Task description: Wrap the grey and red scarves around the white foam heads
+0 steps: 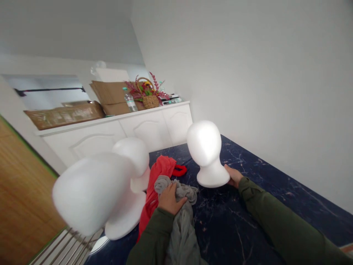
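Right hand — closed on base edge of smooth white head-shaped stand | left hand — thumb spread on crumpled grey cloth left of stand, grip unclear

Left hand is down on a bunched scarf that runs back toward the person, partly over a second cloth just left of that hand. There's a fabric loop a bit past the fingers. Further left of the same hand is a near mannequin head, with a far mannequin head behind it. Right hand touches the base of a third mannequin head, so that one's on its left, over the table. Way beyond both hands, a cabinet has, left to right, a cardboard box, water bottle and flower basket on top.
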Demonstrator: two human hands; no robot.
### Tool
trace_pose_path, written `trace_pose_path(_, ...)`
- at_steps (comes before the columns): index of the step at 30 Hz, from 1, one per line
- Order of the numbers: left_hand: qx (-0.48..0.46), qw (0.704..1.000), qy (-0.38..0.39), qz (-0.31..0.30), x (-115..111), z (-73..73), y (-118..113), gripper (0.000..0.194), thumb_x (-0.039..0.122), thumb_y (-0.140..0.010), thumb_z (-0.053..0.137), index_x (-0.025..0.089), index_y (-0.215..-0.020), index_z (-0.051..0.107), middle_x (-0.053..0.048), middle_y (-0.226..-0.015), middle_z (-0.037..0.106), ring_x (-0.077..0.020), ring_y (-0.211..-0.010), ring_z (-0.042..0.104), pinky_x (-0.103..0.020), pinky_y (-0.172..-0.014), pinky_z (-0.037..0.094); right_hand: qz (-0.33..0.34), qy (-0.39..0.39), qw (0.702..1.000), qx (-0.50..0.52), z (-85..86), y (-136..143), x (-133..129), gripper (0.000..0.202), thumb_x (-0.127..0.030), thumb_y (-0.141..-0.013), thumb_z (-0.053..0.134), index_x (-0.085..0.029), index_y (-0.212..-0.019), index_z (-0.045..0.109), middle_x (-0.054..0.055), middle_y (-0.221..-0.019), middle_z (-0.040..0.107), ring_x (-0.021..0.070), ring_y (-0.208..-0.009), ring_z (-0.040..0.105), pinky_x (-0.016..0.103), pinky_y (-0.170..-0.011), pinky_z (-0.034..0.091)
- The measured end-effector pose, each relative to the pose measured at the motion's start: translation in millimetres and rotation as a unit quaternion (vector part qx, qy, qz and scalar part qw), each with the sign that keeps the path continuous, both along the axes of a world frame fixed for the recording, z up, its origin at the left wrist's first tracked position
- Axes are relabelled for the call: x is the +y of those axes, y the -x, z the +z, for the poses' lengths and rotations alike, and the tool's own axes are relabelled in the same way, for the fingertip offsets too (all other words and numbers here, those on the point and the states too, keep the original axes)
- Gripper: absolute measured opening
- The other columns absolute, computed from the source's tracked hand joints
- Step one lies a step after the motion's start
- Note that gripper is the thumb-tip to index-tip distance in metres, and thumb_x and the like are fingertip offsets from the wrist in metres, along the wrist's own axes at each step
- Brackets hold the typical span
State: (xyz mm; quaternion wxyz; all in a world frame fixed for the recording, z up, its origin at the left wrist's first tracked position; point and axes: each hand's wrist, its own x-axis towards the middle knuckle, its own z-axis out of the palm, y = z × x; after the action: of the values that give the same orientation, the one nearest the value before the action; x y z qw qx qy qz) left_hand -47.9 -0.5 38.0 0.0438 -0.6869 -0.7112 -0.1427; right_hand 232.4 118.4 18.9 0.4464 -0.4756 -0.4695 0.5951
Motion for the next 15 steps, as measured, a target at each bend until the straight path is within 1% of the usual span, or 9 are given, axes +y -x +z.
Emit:
trace_pose_path(2,0.014,1.000,0.028,0.006,-1,3.5,-2,0.065,0.045,-0.063,0.057,0.013,-0.118,0.045,-0.015,-0.127,0.043,-0.0254,-0.117,0.038,-0.038,-0.096,0.029,0.022,0.013,0.999,-0.033,-1.0,-5,-2,0.040,-0.045,-0.082,0.031,-0.014,-0.088,0.057,0.007,-0.068,0.063,0.0150,-0.057,0.058,0.029,-0.056,0.048)
trace_pose_path(4,0.027,0.999,0.043,0.002,-2,6.6,-2,0.050,0.037,-0.064,0.056,0.014,-0.108,0.054,-0.015,-0.126,0.044,-0.0263,-0.115,0.040,-0.038,-0.094,0.031,0.031,0.006,0.996,-0.088,-1.7,-10,-4,0.041,-0.046,-0.082,0.032,-0.015,-0.090,0.057,0.007,-0.072,0.064,0.0152,-0.058,0.058,0.029,-0.055,0.048)
trace_pose_path(6,0.036,0.999,0.039,-0.006,-3,9.7,-2,0.035,0.028,-0.066,0.053,0.016,-0.097,0.061,-0.014,-0.124,0.046,-0.0260,-0.113,0.043,-0.038,-0.093,0.032,0.029,-0.017,0.987,-0.154,-2.2,-16,-3,0.040,-0.044,-0.081,0.033,-0.016,-0.092,0.058,0.007,-0.075,0.065,0.0153,-0.058,0.057,0.027,-0.052,0.046)
trace_pose_path(9,0.039,0.999,0.007,-0.004,-5,15.7,-2,0.028,0.020,-0.067,0.048,0.017,-0.091,0.063,-0.010,-0.121,0.050,-0.0242,-0.111,0.043,-0.039,-0.092,0.031,0.001,-0.053,0.967,-0.251,-1.8,-22,-2,0.035,-0.039,-0.078,0.037,-0.017,-0.091,0.060,0.008,-0.087,0.064,0.0170,-0.065,0.058,0.026,-0.051,0.044)
trace_pose_path(12,0.028,0.999,-0.028,0.015,-7,22.5,-2,0.028,0.020,-0.070,0.045,0.017,-0.091,0.062,-0.009,-0.120,0.051,-0.0239,-0.111,0.043,-0.040,-0.093,0.029,-0.036,-0.082,0.935,-0.343,-0.3,-24,-1,0.036,-0.038,-0.077,0.039,-0.014,-0.090,0.062,0.012,-0.096,0.062,0.0218,-0.080,0.058,0.029,-0.062,0.044)
trace_pose_path(15,0.016,0.998,-0.057,0.035,-8,26.7,-2,0.026,0.022,-0.073,0.042,0.017,-0.088,0.063,-0.009,-0.119,0.052,-0.0236,-0.111,0.043,-0.039,-0.094,0.029,-0.052,-0.106,0.904,-0.411,1.1,-25,-3,0.038,-0.040,-0.077,0.038,-0.012,-0.085,0.063,0.015,-0.095,0.061,0.0262,-0.091,0.055,0.033,-0.076,0.040)
